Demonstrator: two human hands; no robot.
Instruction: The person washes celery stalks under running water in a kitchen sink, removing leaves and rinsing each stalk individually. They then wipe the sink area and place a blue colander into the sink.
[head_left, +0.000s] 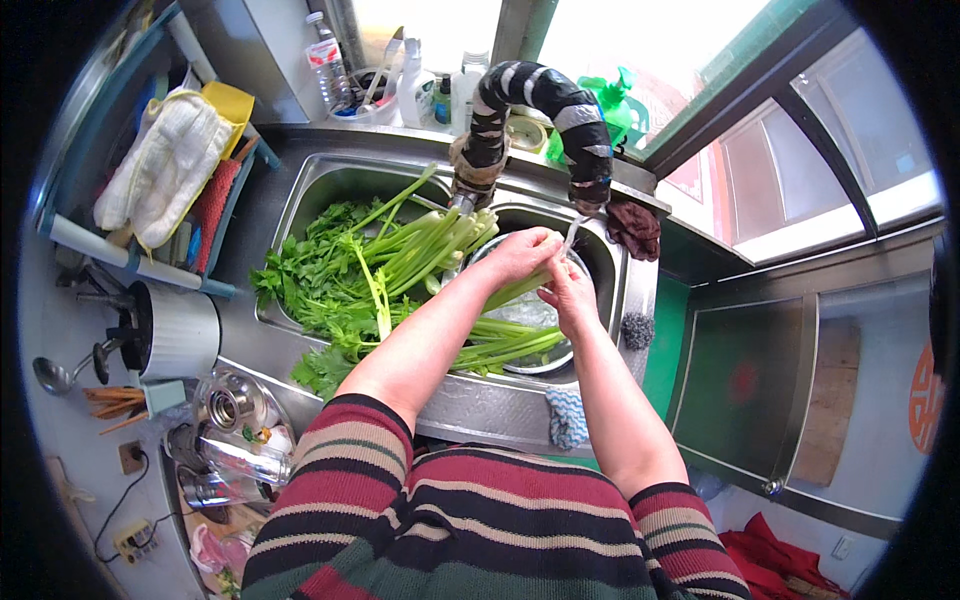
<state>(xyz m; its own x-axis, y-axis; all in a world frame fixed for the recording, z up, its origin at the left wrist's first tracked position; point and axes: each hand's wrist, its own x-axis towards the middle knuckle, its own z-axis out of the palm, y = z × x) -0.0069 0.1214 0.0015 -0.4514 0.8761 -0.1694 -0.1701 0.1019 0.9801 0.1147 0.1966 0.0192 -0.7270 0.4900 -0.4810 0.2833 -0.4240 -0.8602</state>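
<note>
Both my hands meet over the right sink basin, at the stream of water (573, 234) that runs from the tape-wrapped faucet (585, 142). My left hand (527, 251) and my right hand (571, 291) are closed around the end of a celery stalk (517, 291), whose length slants down to the left under my left forearm. Below them a metal bowl (574, 358) holds water, with more celery stalks (517, 339) lying across it. A heap of leafy celery (330, 262) fills the left basin, its cut ends pointing to the faucet's base.
A steel scrubber (638, 331) and a dark cloth (634, 229) lie on the right rim. A blue-and-white cloth (567, 418) hangs at the front edge. Bottles, including a green pump bottle (615, 109), line the windowsill. A rack (97, 244) and a utensil holder (180, 330) stand at left.
</note>
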